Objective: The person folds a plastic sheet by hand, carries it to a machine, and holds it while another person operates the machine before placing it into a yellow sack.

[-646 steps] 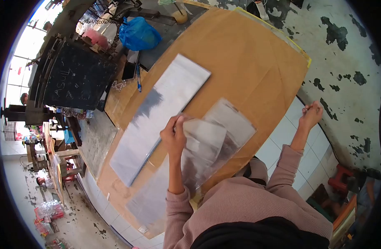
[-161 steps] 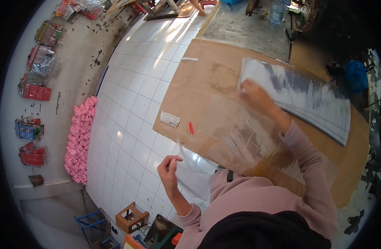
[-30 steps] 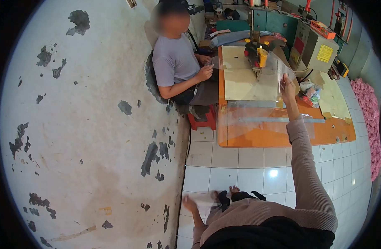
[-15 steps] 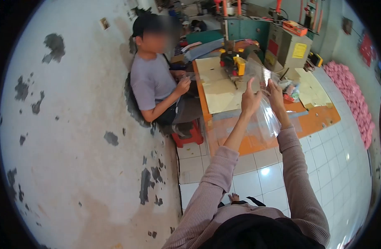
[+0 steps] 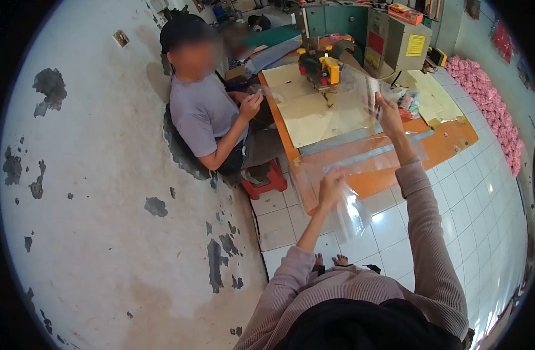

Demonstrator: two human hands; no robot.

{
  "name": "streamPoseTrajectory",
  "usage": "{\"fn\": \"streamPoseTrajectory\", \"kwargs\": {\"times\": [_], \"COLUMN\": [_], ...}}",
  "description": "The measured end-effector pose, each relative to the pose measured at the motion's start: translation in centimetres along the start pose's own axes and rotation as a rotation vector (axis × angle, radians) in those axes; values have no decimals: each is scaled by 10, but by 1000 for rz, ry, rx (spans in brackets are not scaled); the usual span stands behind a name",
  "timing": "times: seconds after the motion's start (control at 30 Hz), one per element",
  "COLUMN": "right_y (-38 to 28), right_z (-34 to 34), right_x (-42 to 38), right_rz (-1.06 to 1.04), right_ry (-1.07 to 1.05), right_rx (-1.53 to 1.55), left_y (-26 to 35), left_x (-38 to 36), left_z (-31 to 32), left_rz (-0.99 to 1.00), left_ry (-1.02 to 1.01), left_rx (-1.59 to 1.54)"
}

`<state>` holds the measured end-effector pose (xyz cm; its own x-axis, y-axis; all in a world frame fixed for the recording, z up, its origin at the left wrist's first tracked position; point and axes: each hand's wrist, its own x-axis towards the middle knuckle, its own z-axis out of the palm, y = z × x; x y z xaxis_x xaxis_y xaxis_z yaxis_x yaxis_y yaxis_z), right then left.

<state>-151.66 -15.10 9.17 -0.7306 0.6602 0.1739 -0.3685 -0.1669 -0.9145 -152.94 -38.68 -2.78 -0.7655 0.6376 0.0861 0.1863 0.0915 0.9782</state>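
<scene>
"2 hands logged. State?"

"Our right hand (image 5: 390,116) pinches clear film (image 5: 359,87) over the orange table (image 5: 451,143), thumb and fingers nearly together. Our left hand (image 5: 331,188) is blurred, clear film also hanging below; we cannot tell its opening."

"Nearby?"

"1 person (image 5: 206,114) on the red stool (image 5: 270,182)."

Sleeves (image 5: 420,198): dusty pink, ribbed | top (image 5: 360,286): same pink | head covering (image 5: 349,326): black

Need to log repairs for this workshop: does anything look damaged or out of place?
Yes: the wall on the left has scattered dark patches, as if its pale coating had flaked off. I see no clear tear in the plastic at the left hand, though its glare could hide one.
</scene>
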Motion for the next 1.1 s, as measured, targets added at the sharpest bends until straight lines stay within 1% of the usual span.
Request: {"fn": "streamPoseTrajectory", "kwargs": {"times": [0.03,0.13,0.23,0.33,0.43,0.53,0.63,0.77,0.83,0.93,1.03,1.07,1.1], "right_y": [2,13,21,17,21,12,16,18,13,1,3,3,1], "right_z": [0,-3,-4,0,1,7,1,-5,3,24,28,28,33], "right_x": [3,14,22,18,16,6,10,15,12,3,9,11,9], "right_rz": [-3,-23,-91,-2,-22,22,-11,-15,-30,-85,-66,-77,-71], "right_ry": [-4,-7,22,-6,-4,-42,-40,-11,4,-16,-113,-240,-211], "right_rx": [-9,-3,-84,-64,-63,-50,-64,17,56,64,124,182,190], "left_y": [-26,-38,-46,-43,-28,-28,-31,-29,-31,-36,-38,-39,-39], "left_x": [-9,-37,-52,-61,-67,-73,-79,-80,-80,-82,-85,-86,-85], "left_z": [8,14,15,19,32,47,50,46,45,46,46,45,44], "left_rz": [30,-58,-142,-222,-106,-34,-39,-83,-101,-61,-91,-104,-118], "left_ry": [-29,-89,-72,-47,-88,-149,-144,-85,-82,-74,-64,-60,-56], "left_rx": [-34,-14,-23,61,103,52,45,31,47,36,59,52,45]}}
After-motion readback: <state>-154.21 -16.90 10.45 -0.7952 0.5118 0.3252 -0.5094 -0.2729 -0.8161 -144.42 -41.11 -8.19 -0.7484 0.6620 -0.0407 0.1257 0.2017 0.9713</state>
